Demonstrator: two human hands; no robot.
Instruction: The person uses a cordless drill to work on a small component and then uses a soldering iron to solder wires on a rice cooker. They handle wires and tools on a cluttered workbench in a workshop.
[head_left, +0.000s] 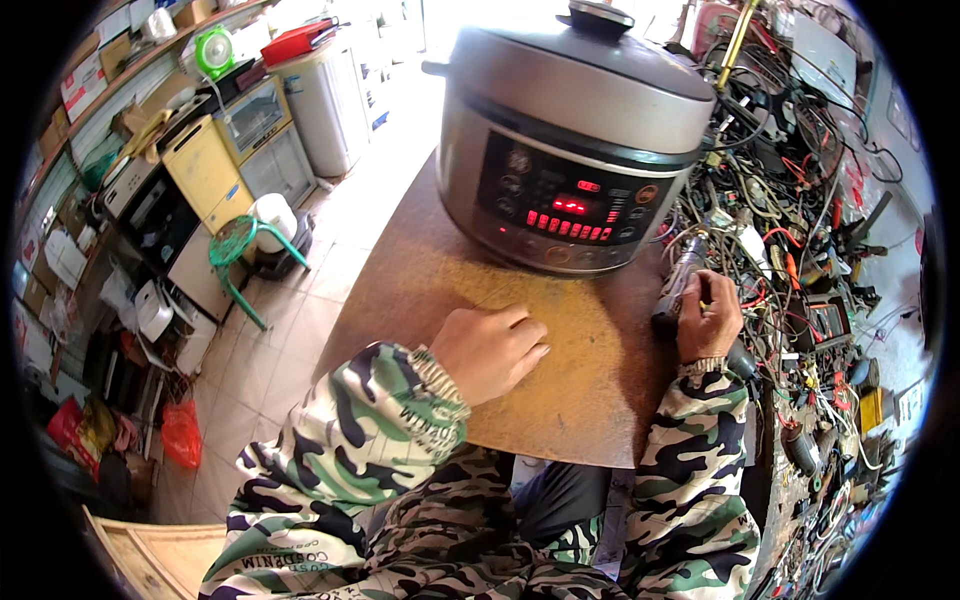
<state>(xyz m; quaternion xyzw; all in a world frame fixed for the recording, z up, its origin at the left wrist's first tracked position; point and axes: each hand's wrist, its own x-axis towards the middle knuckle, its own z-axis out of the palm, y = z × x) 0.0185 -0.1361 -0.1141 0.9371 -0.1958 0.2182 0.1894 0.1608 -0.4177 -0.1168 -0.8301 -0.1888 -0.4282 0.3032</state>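
Observation:
A grey electric pressure cooker (580, 110) with a black lid knob stands upright on the brown wooden tabletop (600, 370). Its black front panel glows with red digits and a row of red indicators. My left hand (490, 350) rests in a loose fist over the tabletop, in front of the cooker and apart from it; I see nothing in its fingers. At the table's right edge, my right hand (710, 315) has its fingers curled against a dark cylindrical tool (680, 285), whose exact kind I cannot make out. My palm hides part of the grip.
Tangled cables, tools and parts crowd the bench (800, 300) on the right. A green stool (245, 250) stands on the tiled floor at left, near cabinets and a tall metal bin (325, 115). A red plastic bag (181, 435) sits lower left.

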